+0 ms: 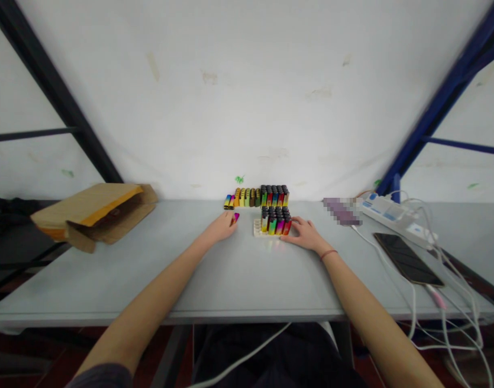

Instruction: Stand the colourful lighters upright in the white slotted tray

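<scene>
My left hand [223, 227] is closed around a shiny purple lighter [236, 217] just left of a white tray [257, 228]. Upright lighters [276, 222] in several colours with black tops fill most of the tray, and its left-hand holes show bare. My right hand [306, 234] rests at the tray's right side, thumb along the front edge and fingers against the end lighters, gripping it. Behind stands another block of upright lighters [275, 195]. To its left are yellow and dark lighters [247, 197] and a couple of multicoloured lighters [229, 201] lying down.
An opened cardboard box [105, 210] lies at the left of the grey table [247, 291]. On the right are a black phone [407, 258], a white power strip [396, 218] and tangled white cables [412, 307]. A white wall rises directly behind.
</scene>
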The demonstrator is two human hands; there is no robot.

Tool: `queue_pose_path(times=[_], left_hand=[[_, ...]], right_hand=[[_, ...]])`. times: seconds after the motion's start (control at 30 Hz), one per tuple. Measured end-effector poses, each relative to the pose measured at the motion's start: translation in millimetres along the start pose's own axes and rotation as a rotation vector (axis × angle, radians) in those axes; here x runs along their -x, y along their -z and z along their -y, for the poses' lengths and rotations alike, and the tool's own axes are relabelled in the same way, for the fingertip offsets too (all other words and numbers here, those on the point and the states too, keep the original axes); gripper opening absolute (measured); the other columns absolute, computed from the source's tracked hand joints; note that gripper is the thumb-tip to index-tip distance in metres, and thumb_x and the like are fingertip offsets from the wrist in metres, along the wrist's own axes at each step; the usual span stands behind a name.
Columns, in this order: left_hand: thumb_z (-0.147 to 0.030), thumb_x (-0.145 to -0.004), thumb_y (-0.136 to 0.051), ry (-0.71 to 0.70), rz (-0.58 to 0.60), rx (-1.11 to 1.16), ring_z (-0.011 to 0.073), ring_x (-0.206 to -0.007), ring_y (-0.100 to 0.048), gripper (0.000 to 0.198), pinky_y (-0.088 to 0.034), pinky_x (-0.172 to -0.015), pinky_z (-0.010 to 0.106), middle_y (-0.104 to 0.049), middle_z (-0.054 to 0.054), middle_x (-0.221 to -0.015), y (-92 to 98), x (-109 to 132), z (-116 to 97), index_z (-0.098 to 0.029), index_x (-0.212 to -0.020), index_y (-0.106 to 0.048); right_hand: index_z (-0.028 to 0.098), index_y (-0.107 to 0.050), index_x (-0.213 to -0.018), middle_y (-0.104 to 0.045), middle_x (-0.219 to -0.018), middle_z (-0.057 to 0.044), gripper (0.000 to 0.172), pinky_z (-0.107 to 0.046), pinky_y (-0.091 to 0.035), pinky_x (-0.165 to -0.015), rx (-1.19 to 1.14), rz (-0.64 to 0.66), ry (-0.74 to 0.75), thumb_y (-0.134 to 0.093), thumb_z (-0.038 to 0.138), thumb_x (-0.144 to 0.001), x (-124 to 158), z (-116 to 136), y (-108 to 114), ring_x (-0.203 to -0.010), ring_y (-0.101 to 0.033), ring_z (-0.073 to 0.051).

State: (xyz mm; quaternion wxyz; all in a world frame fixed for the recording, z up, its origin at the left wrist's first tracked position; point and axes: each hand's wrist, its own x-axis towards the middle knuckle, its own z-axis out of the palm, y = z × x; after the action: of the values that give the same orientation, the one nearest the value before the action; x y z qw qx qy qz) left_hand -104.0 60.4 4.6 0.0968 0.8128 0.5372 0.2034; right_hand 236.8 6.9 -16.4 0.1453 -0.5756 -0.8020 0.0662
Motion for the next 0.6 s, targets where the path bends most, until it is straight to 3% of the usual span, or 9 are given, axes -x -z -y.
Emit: queue_pose_path(times=[0.1, 0.23, 0.33, 0.47, 0.6], left_hand=[[-0.033, -0.085, -0.058, 0.032, 0.013, -0.019, 0.0282, -0.098, -0.066, 0.014, -0.05, -0.092, 0.037, -0.072, 0.013, -0.1, 7.2, -10, -8, -0.021, -0.084, -0.065], [-0.047, -0.087, -0.062, 0.164, -0.055, -0.174, 0.0403, -0.117, -0.059, 0.031, -0.046, -0.097, 0.049, -0.07, 0.022, -0.115, 9.3, -12, -26, -0.017, -0.085, -0.072], [-0.043, -0.089, -0.063, 0.169, -0.094, -0.215, 0.0438, -0.125, -0.053, 0.028, -0.043, -0.099, 0.055, -0.068, 0.025, -0.12, 0.9, -6, -38, -0.016, -0.088, -0.071], [-0.033, -0.092, -0.061, 0.194, -0.149, -0.034, 0.0337, -0.107, -0.066, 0.021, -0.047, -0.094, 0.044, -0.072, 0.017, -0.102, -9.8, -4, -40, -0.017, -0.106, -0.063], [-0.035, -0.092, -0.06, 0.19, -0.184, 0.446, 0.0176, -0.071, -0.067, 0.028, -0.051, -0.072, 0.03, -0.067, 0.003, -0.085, -18.3, -7, -34, -0.02, -0.114, -0.053]], right_hand=[[0.022, -0.061, -0.14, -0.053, -0.15, -0.017, 0.075, -0.056, -0.031, -0.118, -0.004, 0.004, 0.006, -0.056, 0.075, -0.088, 0, -1, 0, -0.138, -0.048, -0.036], [0.021, -0.06, -0.141, -0.053, -0.15, -0.017, 0.076, -0.056, -0.03, -0.119, -0.011, 0.003, 0.003, -0.057, 0.074, -0.088, 0, -1, -1, -0.139, -0.048, -0.035], [0.022, -0.06, -0.142, -0.053, -0.149, -0.017, 0.075, -0.056, -0.03, -0.118, -0.014, 0.002, 0.008, -0.057, 0.074, -0.088, 0, -1, -1, -0.139, -0.048, -0.035], [0.023, -0.06, -0.141, -0.054, -0.149, -0.016, 0.074, -0.056, -0.033, -0.117, -0.004, 0.001, 0.009, -0.056, 0.075, -0.088, -1, -1, -1, -0.138, -0.048, -0.036], [0.023, -0.061, -0.14, -0.053, -0.149, -0.016, 0.074, -0.056, -0.033, -0.117, 0.002, -0.002, 0.0, -0.057, 0.075, -0.088, -1, -1, -1, -0.138, -0.048, -0.035]])
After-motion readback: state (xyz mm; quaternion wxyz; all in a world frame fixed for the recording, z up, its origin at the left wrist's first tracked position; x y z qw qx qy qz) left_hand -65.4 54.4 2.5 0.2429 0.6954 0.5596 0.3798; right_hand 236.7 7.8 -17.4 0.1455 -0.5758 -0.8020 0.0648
